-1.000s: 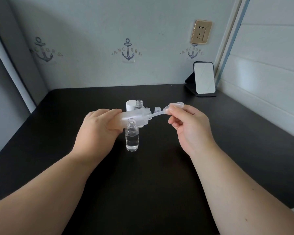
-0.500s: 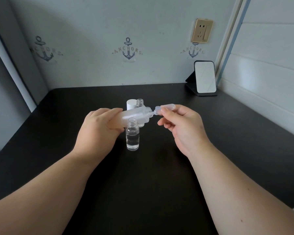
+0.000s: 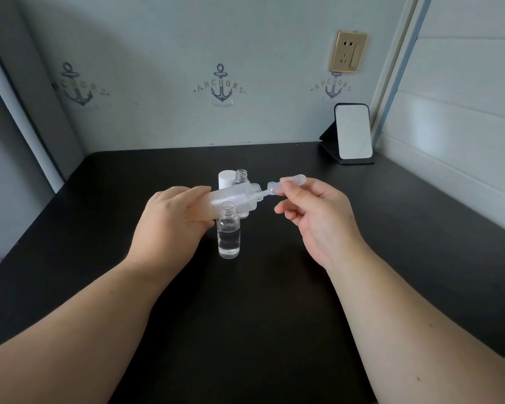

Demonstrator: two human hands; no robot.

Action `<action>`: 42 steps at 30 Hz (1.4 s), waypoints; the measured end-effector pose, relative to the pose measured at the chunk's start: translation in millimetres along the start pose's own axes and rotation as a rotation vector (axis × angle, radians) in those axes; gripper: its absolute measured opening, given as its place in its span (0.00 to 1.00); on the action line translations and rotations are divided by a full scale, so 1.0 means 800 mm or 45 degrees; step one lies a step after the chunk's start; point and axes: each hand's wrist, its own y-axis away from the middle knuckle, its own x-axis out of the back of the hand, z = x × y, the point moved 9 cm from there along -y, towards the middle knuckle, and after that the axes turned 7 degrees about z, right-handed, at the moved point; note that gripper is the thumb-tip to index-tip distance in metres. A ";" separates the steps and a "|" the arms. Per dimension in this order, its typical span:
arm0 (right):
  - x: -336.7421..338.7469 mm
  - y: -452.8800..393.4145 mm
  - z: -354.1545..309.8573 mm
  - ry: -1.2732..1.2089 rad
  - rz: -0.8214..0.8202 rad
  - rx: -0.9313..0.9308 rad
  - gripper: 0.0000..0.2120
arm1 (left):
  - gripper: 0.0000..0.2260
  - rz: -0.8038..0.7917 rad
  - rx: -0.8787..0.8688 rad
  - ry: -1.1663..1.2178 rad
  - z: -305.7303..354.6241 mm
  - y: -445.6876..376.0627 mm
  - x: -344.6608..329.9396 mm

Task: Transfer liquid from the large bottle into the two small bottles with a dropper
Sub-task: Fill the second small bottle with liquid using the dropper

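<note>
The large bottle (image 3: 233, 196), frosted and uncapped, is held off the table (image 3: 274, 316), tipped almost horizontal with its threaded mouth pointing right. The dropper (image 3: 285, 185) enters that mouth: its thin stem is inside the neck, and its bulb extends up and to the right, outside the bottle.

The left hand (image 3: 172, 220) grips the base end of the large bottle, with fingers curled round the body. The right hand (image 3: 321, 220) pinches the dropper bulb between thumb and forefinger; the remaining fingers are loosely curled beneath and hold nothing.

Directly below and in front of the large bottle, the near small bottle (image 3: 229, 233) stands upright on the table, open at the top and roughly half filled with clear liquid. Behind the large bottle, the far small bottle (image 3: 241, 176) also stands upright and open; only its neck and a lower section show, so its fill level cannot be determined. Just left of that neck, behind the large bottle, is a white cap (image 3: 226, 179).

Well to the right of the large bottle and further back, at the table's rear edge, a small mirror (image 3: 353, 134) leans on a dark stand. Above the mirror, a gold wall socket (image 3: 348, 51) is fixed to the wall. Anchor prints (image 3: 221, 87) mark the wall behind the bottles.
</note>
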 end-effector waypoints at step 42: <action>0.079 -0.019 0.003 -0.687 0.436 -0.171 0.15 | 0.19 0.067 0.452 0.384 -0.038 0.001 0.006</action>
